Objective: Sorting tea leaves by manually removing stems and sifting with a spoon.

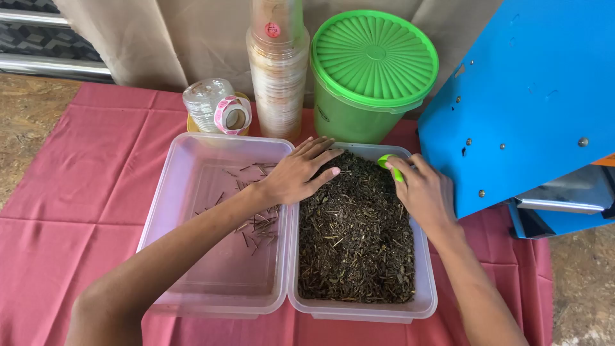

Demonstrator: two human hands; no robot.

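On the red-clothed surface (83,192) two clear tubs sit side by side. Left hand (298,173) lies flat and spread, fingers on the dark dried leaves (355,237) filling the right tub (426,301). Right hand (423,192) is closed around a small green scoop (391,166) at that tub's far edge. Only a few stems (259,224) lie in the left tub (160,211); judging by this, most sorting remains.

One head-worn camera looks steeply down, close over the red-clothed table (77,192).
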